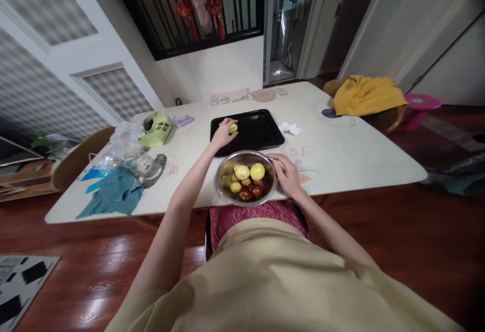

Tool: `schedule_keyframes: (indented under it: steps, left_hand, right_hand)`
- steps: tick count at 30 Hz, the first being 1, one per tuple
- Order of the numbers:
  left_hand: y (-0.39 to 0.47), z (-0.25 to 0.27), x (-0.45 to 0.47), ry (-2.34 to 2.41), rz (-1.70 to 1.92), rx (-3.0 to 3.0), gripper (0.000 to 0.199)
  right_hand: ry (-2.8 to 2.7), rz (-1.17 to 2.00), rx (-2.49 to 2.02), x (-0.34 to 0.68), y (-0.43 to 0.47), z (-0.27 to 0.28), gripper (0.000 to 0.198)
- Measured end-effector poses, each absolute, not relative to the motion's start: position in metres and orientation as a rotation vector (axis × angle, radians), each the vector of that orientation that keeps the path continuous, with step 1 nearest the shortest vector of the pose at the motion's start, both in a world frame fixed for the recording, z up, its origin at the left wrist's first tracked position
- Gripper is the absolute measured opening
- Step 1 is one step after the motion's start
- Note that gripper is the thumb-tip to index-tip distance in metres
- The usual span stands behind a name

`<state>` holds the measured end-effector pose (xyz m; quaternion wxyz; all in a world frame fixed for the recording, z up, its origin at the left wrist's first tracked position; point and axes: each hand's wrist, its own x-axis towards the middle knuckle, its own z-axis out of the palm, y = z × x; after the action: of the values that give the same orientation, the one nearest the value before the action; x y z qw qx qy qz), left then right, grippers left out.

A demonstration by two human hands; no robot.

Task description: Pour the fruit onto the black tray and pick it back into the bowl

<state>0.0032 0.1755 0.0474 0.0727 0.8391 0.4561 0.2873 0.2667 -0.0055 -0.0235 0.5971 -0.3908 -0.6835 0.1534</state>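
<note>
My left hand (225, 133) is over the left part of a black baking tray (253, 129), its fingers closed around a small yellow-green fruit (233, 128). Whether the fruit touches the tray I cannot tell. Close to the table's front edge stands a round metal bowl (224, 190). Inside it lie two larger pale yellow fruits, one of them a lemon-like fruit (257, 171), with several smaller green and reddish-brown fruits (245, 193) among them. My right hand (287, 174) grips the bowl by its right rim.
On the white table (341, 155), a crumpled tissue (290, 129) lies right of the tray. At the left are a teal cloth (117, 193), clear plastic bags (127, 142) and a light green bag (158, 129). A yellow garment (367, 95) covers a chair at the right.
</note>
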Motion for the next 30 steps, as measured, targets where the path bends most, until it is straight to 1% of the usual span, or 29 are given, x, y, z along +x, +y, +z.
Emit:
schedule_keyframes:
  steps: [3, 6, 11, 16, 20, 24, 30]
  left_hand:
    - [0.207, 0.033, 0.006, 1.512, 0.742, 2.455, 0.050]
    - [0.217, 0.021, 0.007, 1.533, 0.738, 2.437, 0.051]
    - [0.215, 0.012, 0.006, 1.563, 0.781, 2.414, 0.044]
    - [0.199, 0.020, 0.002, 1.519, 0.835, 2.421, 0.044]
    - [0.164, 0.038, -0.003, 1.334, 1.029, 2.399, 0.044]
    - [0.101, 0.061, -0.007, 1.093, 1.192, 2.355, 0.041]
    - [-0.002, 0.079, -0.009, 0.986, 1.168, 2.422, 0.039]
  right_hand:
    - [-1.592, 0.360, -0.890, 0.265, -0.004, -0.024, 0.036]
    - [-1.597, 0.374, -0.886, 0.265, -0.005, -0.023, 0.038]
    - [-1.599, 0.386, -0.886, 0.265, -0.006, -0.021, 0.039]
    - [-1.604, 0.392, -0.889, 0.265, -0.007, -0.020, 0.041]
    - [-1.615, 0.394, -0.888, 0.266, -0.007, -0.019, 0.042]
    - [-1.617, 0.406, -0.896, 0.266, -0.008, -0.018, 0.042]
    - [-1.618, 0.417, -0.914, 0.265, -0.009, -0.018, 0.045]
